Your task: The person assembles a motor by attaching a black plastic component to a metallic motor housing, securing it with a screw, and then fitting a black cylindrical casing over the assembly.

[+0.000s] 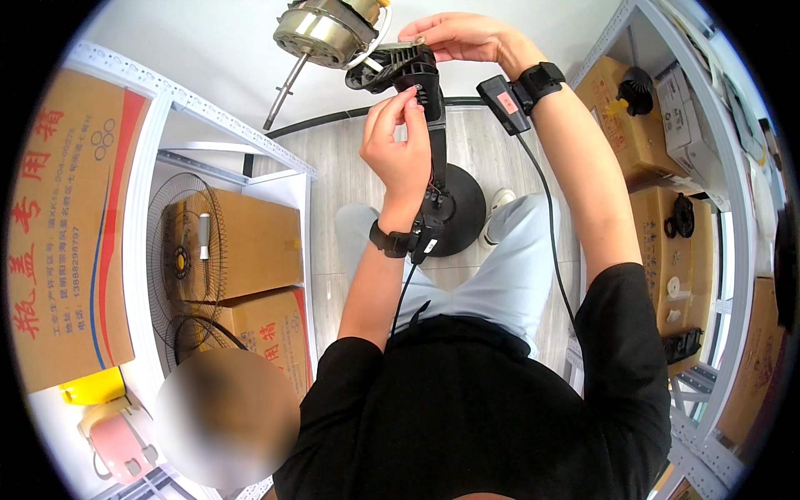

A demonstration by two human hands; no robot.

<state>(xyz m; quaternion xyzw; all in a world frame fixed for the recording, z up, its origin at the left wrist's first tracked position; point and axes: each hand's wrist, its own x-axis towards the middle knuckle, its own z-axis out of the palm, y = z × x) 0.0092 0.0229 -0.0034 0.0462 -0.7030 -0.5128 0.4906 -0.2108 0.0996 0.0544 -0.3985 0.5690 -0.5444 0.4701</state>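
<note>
Busy at the top of the upright black pole (437,146)!

Head camera: the pole rises from a flat, round black base (467,217), and a ribbed black plastic bracket (422,73) caps it. Just up and left of the pole sits a shiny, cylindrical metal motor (313,37), its slim steel shaft (287,90) slanting downward! Here's the left hand (397,146), just left of the pole, thumb and index finger pinched narrow right at the bracket; a tiny piece between them? Cannot tell! Above and right of the pole, the right hand (473,37) has its fingers close together at the bracket's top, tips partly hidden, so whether they grip it, cannot tell either.

Out wide, well left of the pole: a round black wire fan guard (182,262) in front of a brown cardboard box (262,242), a pale-handled screwdriver (204,233) overlapping that guard in view. Well right of the pole, 1 round black plastic part (683,215) and 1 small white disc (673,286)!
</note>
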